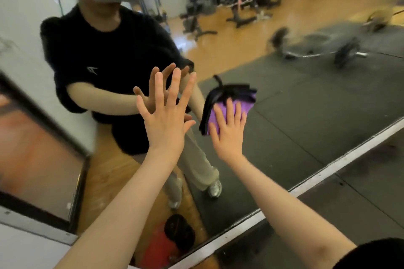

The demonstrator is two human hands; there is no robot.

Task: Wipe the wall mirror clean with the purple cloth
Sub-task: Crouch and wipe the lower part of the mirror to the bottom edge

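The wall mirror (306, 98) fills most of the view and reflects a gym and my own body. My left hand (167, 113) lies flat on the glass with its fingers spread and straight. My right hand (228, 129) presses the purple cloth (246, 106) flat against the mirror with straight fingers. The cloth is folded, and its dark reflection shows along its upper and left edges. My palm hides the lower part of the cloth.
The mirror's pale metal bottom frame (323, 173) runs diagonally from lower left to right. Below it lies black rubber floor matting (360, 203). A dark-framed panel (43, 150) stands at the left. Reflected barbell (328, 50) and weight benches appear behind me.
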